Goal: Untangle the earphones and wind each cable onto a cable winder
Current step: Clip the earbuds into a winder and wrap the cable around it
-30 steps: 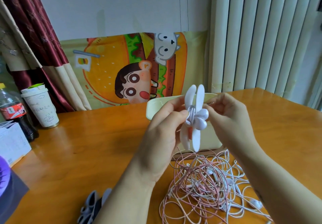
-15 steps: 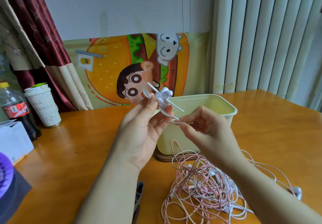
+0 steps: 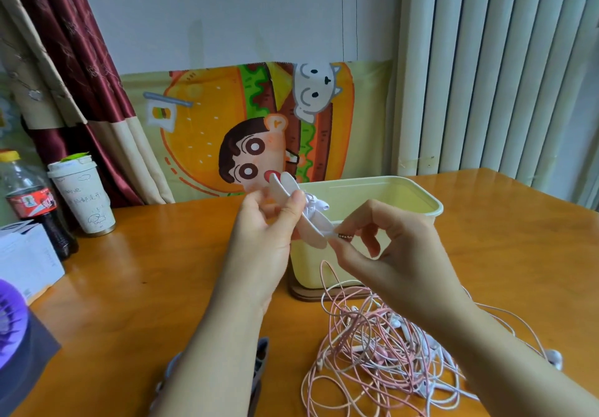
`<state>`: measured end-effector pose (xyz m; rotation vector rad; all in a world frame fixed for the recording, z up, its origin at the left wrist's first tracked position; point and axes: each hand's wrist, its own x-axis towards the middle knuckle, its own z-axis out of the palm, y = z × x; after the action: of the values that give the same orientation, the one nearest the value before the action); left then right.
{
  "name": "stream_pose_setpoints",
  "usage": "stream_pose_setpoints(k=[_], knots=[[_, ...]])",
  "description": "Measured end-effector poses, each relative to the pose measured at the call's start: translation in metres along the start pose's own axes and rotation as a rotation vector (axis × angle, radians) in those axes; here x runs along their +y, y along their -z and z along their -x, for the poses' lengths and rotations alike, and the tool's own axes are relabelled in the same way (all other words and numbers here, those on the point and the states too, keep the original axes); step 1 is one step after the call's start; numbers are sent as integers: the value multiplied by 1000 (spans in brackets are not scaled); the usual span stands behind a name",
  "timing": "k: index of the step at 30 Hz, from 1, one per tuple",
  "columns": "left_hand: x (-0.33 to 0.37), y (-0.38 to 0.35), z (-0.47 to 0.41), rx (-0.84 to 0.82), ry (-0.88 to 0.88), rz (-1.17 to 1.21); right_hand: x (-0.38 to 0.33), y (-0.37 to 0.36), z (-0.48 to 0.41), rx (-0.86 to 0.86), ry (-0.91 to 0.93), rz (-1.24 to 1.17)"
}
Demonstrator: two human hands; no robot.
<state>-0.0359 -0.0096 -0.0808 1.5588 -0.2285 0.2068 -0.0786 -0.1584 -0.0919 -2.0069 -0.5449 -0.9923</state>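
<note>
Pinching a white, cable-wrapped winder (image 3: 315,229), the left hand (image 3: 262,233) faces the right hand (image 3: 400,256) pinching its plug (image 3: 345,237).

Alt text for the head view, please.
Left hand holds a white cable winder by a yellow tub while the right hand pinches an earphone plug at its lower tip. Tangled pink and white earphones lie on the wooden table.

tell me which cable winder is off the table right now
The white cable winder, gripped in the left hand, with the right hand pinching the plug. The grey-blue winders lie on the table.
</note>
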Motion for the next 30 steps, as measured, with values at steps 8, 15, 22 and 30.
stream_pose_setpoints(k=[8, 15, 22, 30], knots=[[-1, -13, 8, -134, -103, -206, 2, 12, -10, 37, -90, -109], [-6, -20, 11, -292, -112, -201, 12, 13, -16, 58, -218, -147], [-3, -22, 15, -334, -162, -311, 13, 14, -16, -92, -149, -42], [-3, -17, 10, -333, -138, -257, 12, 15, -16, -148, -30, 142]])
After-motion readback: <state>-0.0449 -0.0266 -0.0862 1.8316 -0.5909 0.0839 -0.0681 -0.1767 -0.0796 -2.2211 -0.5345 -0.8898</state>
